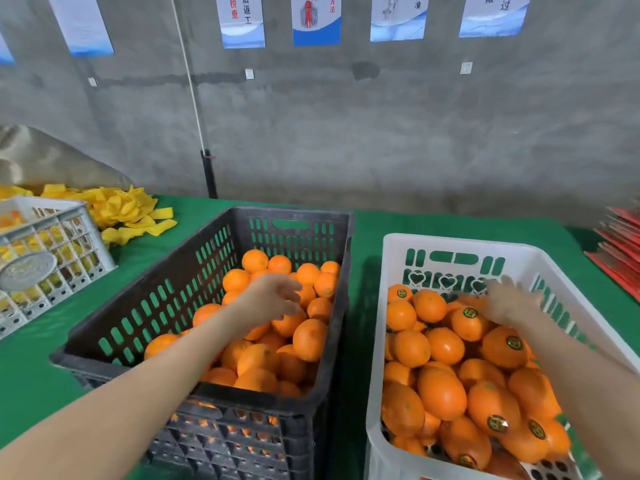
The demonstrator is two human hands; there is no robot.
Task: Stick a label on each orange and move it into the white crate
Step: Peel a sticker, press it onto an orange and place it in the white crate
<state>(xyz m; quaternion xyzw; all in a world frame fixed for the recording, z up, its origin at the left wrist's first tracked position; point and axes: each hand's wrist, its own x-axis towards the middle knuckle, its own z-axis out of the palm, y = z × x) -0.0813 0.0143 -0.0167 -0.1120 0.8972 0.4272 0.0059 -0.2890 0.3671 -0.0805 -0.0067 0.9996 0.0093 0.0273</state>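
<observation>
A black crate [166,296] at centre holds several unlabelled oranges [310,339]. My left hand [268,297] reaches over them with loosely spread fingers and holds nothing. To the right stands the white crate [391,244], filled with oranges [441,393], some bearing round dark labels [514,342]. My right hand [509,301] hovers blurred over the far part of the white crate, fingers spread, with nothing visible in it.
A green cloth [31,375] covers the table. At the left stands a grey-white crate [52,251] with yellow foam sleeves [128,209] piled behind it. Red sheets [620,247] lie stacked at the right edge. A concrete wall with posters rises behind.
</observation>
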